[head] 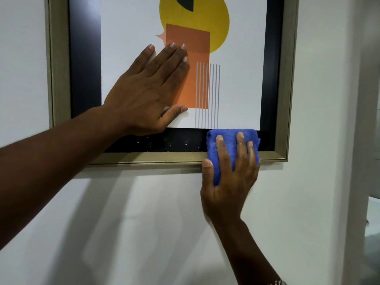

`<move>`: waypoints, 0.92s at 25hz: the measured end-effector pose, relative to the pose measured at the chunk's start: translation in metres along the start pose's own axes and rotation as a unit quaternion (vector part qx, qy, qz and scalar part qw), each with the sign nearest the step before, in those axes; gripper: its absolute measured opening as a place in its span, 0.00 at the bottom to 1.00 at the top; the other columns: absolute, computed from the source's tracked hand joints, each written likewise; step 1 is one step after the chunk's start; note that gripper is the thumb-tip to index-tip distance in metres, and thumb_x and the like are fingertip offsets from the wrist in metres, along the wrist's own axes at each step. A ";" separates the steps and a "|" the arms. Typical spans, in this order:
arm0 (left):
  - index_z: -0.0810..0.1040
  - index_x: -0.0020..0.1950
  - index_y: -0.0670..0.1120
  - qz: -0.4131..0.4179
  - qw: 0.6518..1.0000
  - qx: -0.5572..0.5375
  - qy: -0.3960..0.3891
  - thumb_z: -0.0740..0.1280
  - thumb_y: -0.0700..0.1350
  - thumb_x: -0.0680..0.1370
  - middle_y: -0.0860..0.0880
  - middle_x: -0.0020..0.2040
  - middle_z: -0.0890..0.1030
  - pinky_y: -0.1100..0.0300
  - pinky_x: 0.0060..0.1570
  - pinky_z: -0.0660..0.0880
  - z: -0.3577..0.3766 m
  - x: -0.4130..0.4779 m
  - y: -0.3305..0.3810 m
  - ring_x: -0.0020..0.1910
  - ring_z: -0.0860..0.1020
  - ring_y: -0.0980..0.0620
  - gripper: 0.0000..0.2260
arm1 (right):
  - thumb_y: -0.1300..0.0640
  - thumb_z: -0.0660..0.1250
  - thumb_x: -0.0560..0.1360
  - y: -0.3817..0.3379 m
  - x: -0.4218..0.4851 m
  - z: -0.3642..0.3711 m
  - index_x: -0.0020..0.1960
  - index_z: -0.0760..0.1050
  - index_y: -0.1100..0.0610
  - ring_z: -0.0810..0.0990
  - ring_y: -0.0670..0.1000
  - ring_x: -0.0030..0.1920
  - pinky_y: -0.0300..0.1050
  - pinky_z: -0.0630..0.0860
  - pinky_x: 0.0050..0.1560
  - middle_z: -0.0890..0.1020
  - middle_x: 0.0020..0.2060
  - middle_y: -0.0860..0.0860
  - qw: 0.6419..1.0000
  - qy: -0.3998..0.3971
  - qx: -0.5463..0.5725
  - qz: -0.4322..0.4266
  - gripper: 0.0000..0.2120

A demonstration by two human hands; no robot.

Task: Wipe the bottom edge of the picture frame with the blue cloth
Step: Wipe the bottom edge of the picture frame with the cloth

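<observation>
Your right hand (230, 171) presses the folded blue cloth (225, 140) against the picture frame (156, 157) bottom edge, left hand (148, 87) flat and open on the print, bracing; sweep leftward, where specks remain.

Left hand (148, 89) lies flat, fingers spread; right hand (230, 171) presses palm-forward (thumb apparently out)
</observation>
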State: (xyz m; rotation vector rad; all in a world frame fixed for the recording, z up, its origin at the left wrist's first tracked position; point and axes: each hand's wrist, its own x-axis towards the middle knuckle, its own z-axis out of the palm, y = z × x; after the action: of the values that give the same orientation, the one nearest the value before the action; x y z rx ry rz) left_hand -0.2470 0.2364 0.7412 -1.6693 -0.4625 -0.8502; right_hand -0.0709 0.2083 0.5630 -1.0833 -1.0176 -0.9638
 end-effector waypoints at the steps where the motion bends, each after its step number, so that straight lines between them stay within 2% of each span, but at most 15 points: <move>1: 0.47 0.80 0.38 0.000 1.000 0.001 -0.001 0.44 0.64 0.79 0.38 0.81 0.49 0.42 0.79 0.47 0.000 -0.001 -0.001 0.81 0.48 0.41 0.38 | 0.42 0.55 0.81 -0.002 0.002 0.000 0.73 0.68 0.50 0.58 0.58 0.78 0.67 0.60 0.74 0.65 0.76 0.55 1.000 0.007 0.003 0.017 0.24; 5: 0.46 0.80 0.38 0.003 1.000 -0.003 -0.004 0.44 0.64 0.79 0.38 0.81 0.49 0.42 0.79 0.48 0.000 -0.005 -0.006 0.81 0.48 0.41 0.38 | 0.41 0.53 0.81 -0.012 0.000 0.003 0.74 0.66 0.48 0.58 0.59 0.78 0.68 0.59 0.74 0.65 0.77 0.55 1.000 -0.015 -0.005 -0.004 0.24; 8: 0.46 0.80 0.39 0.005 1.000 -0.005 -0.006 0.43 0.65 0.79 0.38 0.81 0.49 0.42 0.79 0.48 0.000 -0.009 -0.007 0.81 0.48 0.41 0.38 | 0.41 0.53 0.81 -0.022 -0.004 0.004 0.74 0.67 0.48 0.58 0.58 0.78 0.67 0.59 0.74 0.64 0.77 0.55 1.000 -0.011 -0.007 0.023 0.24; 11: 0.47 0.80 0.39 0.005 1.000 -0.016 -0.012 0.43 0.65 0.79 0.39 0.81 0.49 0.43 0.80 0.48 -0.003 -0.011 -0.011 0.81 0.48 0.42 0.38 | 0.40 0.52 0.81 -0.035 -0.010 0.005 0.74 0.66 0.46 0.57 0.57 0.79 0.64 0.58 0.76 0.63 0.77 0.55 0.999 -0.041 -0.030 -0.020 0.24; 15: 0.46 0.80 0.40 0.005 1.000 -0.012 -0.022 0.44 0.64 0.79 0.39 0.82 0.48 0.45 0.80 0.47 -0.005 -0.015 -0.016 0.81 0.47 0.43 0.38 | 0.41 0.53 0.81 -0.041 -0.007 0.006 0.74 0.67 0.46 0.58 0.58 0.78 0.65 0.58 0.76 0.64 0.77 0.55 0.999 -0.033 -0.014 0.005 0.24; 18: 0.45 0.80 0.40 0.010 1.000 -0.007 -0.027 0.44 0.65 0.79 0.40 0.82 0.48 0.45 0.80 0.47 -0.007 -0.017 -0.024 0.81 0.46 0.43 0.38 | 0.40 0.52 0.81 -0.034 -0.008 0.005 0.74 0.67 0.46 0.58 0.59 0.78 0.65 0.59 0.74 0.65 0.77 0.55 0.997 -0.046 -0.033 -0.051 0.24; 21: 0.45 0.80 0.40 0.004 1.000 0.004 -0.030 0.43 0.66 0.79 0.40 0.82 0.47 0.45 0.80 0.48 -0.006 -0.019 -0.033 0.81 0.46 0.43 0.39 | 0.40 0.53 0.81 -0.036 -0.005 0.007 0.74 0.67 0.45 0.58 0.59 0.78 0.66 0.59 0.74 0.65 0.77 0.56 0.999 -0.038 -0.021 -0.033 0.23; 23: 0.45 0.80 0.40 -0.015 1.000 0.002 -0.027 0.43 0.66 0.79 0.40 0.82 0.48 0.44 0.80 0.48 -0.006 -0.021 -0.033 0.81 0.46 0.43 0.39 | 0.40 0.53 0.81 -0.040 -0.011 0.008 0.74 0.66 0.44 0.58 0.59 0.78 0.66 0.59 0.74 0.65 0.77 0.56 0.997 -0.046 -0.025 -0.063 0.23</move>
State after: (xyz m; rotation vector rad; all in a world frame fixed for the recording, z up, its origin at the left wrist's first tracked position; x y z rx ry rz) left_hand -0.2847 0.2427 0.7482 -1.6885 -0.5259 -0.8274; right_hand -0.1128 0.2098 0.5631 -1.1241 -1.1545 -1.0530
